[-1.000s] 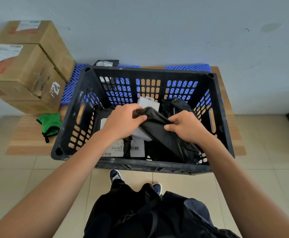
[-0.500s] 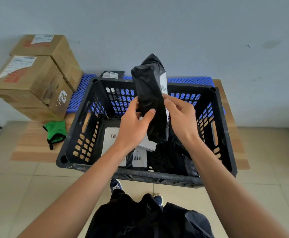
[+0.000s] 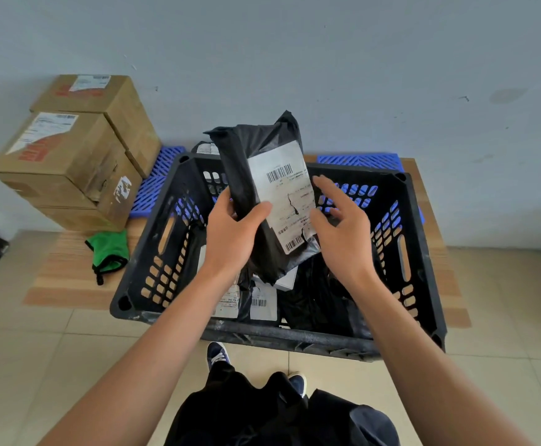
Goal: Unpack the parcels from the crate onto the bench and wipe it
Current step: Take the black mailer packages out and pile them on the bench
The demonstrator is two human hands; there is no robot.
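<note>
Centre frame: my left hand (image 3: 235, 235) grips black parcel (image 3: 264, 194), long axis upright over crate (image 3: 420, 252) | right hand (image 3: 340, 225) spread loose, beside its label.

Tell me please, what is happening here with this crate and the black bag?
A person is unpacking a black crate that sits on a wooden bench. The left hand grips a black parcel with a white label, held above the crate. The right hand is open beside it, fingers spread. More parcels lie in the crate. A green cloth lies on the bench, beside cardboard boxes.
</note>
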